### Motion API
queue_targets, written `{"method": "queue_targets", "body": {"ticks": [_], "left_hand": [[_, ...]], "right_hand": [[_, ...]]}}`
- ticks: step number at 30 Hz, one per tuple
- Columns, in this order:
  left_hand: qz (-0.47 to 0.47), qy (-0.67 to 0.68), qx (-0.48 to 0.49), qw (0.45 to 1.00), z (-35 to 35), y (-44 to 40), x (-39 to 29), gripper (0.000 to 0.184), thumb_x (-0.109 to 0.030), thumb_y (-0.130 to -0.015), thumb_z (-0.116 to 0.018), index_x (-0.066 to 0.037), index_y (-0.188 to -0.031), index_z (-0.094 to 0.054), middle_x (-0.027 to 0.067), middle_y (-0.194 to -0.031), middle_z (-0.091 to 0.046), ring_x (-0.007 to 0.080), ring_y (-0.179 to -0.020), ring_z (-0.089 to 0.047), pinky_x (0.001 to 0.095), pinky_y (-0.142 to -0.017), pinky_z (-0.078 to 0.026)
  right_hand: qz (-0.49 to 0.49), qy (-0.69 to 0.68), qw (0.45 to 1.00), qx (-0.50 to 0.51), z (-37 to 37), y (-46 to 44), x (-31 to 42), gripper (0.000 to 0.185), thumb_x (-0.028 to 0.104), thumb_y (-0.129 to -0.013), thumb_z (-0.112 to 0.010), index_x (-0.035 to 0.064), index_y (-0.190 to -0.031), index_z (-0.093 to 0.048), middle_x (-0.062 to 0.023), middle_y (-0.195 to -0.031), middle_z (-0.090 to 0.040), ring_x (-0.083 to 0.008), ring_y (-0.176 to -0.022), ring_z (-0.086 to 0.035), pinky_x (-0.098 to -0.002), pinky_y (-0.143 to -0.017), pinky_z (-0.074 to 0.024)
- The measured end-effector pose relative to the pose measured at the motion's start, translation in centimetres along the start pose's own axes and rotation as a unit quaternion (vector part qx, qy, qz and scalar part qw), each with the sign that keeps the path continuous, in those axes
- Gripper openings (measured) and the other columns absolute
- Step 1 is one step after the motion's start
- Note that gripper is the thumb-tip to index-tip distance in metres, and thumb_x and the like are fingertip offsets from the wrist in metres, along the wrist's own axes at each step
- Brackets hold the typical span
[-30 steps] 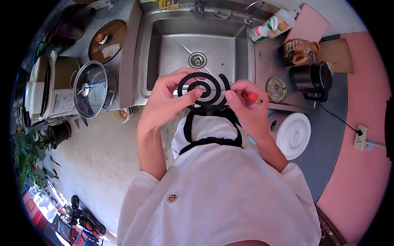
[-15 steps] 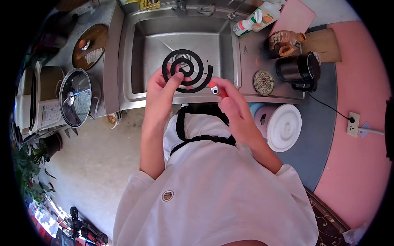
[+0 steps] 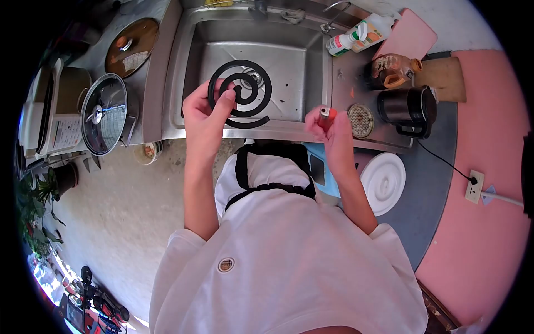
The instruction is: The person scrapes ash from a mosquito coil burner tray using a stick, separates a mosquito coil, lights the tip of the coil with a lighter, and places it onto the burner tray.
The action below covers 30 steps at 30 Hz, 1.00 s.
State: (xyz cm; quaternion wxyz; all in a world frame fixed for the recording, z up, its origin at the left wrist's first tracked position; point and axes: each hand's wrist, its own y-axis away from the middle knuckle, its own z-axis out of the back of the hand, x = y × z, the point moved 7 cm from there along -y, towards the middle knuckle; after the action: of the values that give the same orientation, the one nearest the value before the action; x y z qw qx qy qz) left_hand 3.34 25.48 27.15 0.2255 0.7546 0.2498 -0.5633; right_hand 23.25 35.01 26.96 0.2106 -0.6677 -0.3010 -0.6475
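A black spiral mosquito coil (image 3: pixel 268 92) is pinched between the thumb and fingers of my left hand (image 3: pixel 201 119), above the front part of the steel sink (image 3: pixel 300 119). Its loose outer end points to the lower right. To the right, apart from the coil, my right hand (image 3: pixel 340 142) is closed around a lighter with a red part and a metal top (image 3: pixel 326 112). No flame shows on it. Most of the lighter's body is hidden by the fingers.
Right of the sink stand a round tin (image 3: pixel 360 120), a dark electric kettle (image 3: pixel 406 108), a brown jug (image 3: pixel 389 72) and white bottles (image 3: pixel 374 30). A lidded pot (image 3: pixel 103 114) and a brown glass lid (image 3: pixel 132 47) are at left. A white-lidded bucket (image 3: pixel 384 183) sits below.
My right hand with the lighter has moved right, away from the coil's outer end. The coil has turned and shifted slightly left in my left hand. The view has shifted a little.
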Motion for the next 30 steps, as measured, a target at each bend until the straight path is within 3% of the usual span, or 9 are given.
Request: {"method": "queue_targets", "body": {"ticks": [4,10,12,25,30], "left_hand": [[-0.021,0.009,0.003,1.0,-0.4,0.0,-0.3,0.013,-0.008,-0.085,-0.062,0.002,-0.093,-0.061,-0.0018,-0.074,-0.057,0.0042,-0.066,-0.049,0.019,-0.059,-0.039],[-0.031,-0.003,0.012,0.999,-0.9,-0.1,-0.9,0.013,-0.008,-0.084,-0.062,0.003,-0.092,-0.062,-0.0017,-0.075,-0.058,0.0044,-0.067,-0.049,0.0186,-0.061,-0.038],[-0.029,-0.009,0.016,0.999,-1.0,-0.2,-1.0,0.013,-0.008,-0.084,-0.062,0.003,-0.092,-0.062,-0.0016,-0.075,-0.058,0.0044,-0.067,-0.049,0.0188,-0.061,-0.038],[-0.017,-0.044,0.062,0.997,-2.9,-0.5,-0.8,0.013,-0.008,-0.084,-0.062,0.003,-0.09,-0.063,-0.0023,-0.074,-0.056,0.0046,-0.069,-0.046,0.0202,-0.064,-0.037],[-0.01,-0.037,0.073,0.997,-3.7,-0.6,-0.8,0.012,-0.008,-0.084,-0.062,0.003,-0.09,-0.063,-0.0024,-0.075,-0.057,0.0045,-0.069,-0.046,0.02,-0.065,-0.037]], "right_hand": [[0.034,0.024,0.999,-0.032,-0.9,-0.2,0.7,0.055,0.044,-0.097,-0.034,0.0018,-0.062,-0.04,0.0021,-0.061,-0.034,-0.0075,-0.059,-0.027,-0.0264,-0.054,-0.0234],[0.043,0.094,0.995,-0.009,-2.6,-0.5,0.4,0.05,0.037,-0.093,-0.045,0.0008,-0.061,-0.036,0.0021,-0.054,-0.029,-0.0081,-0.055,-0.025,-0.0281,-0.048,-0.022],[0.086,0.121,0.989,-0.017,-2.9,-0.6,0.6,0.05,0.035,-0.091,-0.049,0.0005,-0.059,-0.034,0.0006,-0.051,-0.028,-0.0082,-0.053,-0.026,-0.0292,-0.045,-0.0207],[0.067,0.143,0.987,-0.032,-1.7,-1.0,-0.4,0.053,0.04,-0.092,-0.045,0.0006,-0.06,-0.031,-0.0022,-0.055,-0.023,-0.0099,-0.054,-0.023,-0.0308,-0.045,-0.021],[0.028,0.079,0.995,-0.051,-1.3,-0.6,-0.8,0.056,0.042,-0.094,-0.041,0.0018,-0.057,-0.03,-0.0004,-0.053,-0.027,-0.0094,-0.054,-0.025,-0.0292,-0.047,-0.0226]]}}
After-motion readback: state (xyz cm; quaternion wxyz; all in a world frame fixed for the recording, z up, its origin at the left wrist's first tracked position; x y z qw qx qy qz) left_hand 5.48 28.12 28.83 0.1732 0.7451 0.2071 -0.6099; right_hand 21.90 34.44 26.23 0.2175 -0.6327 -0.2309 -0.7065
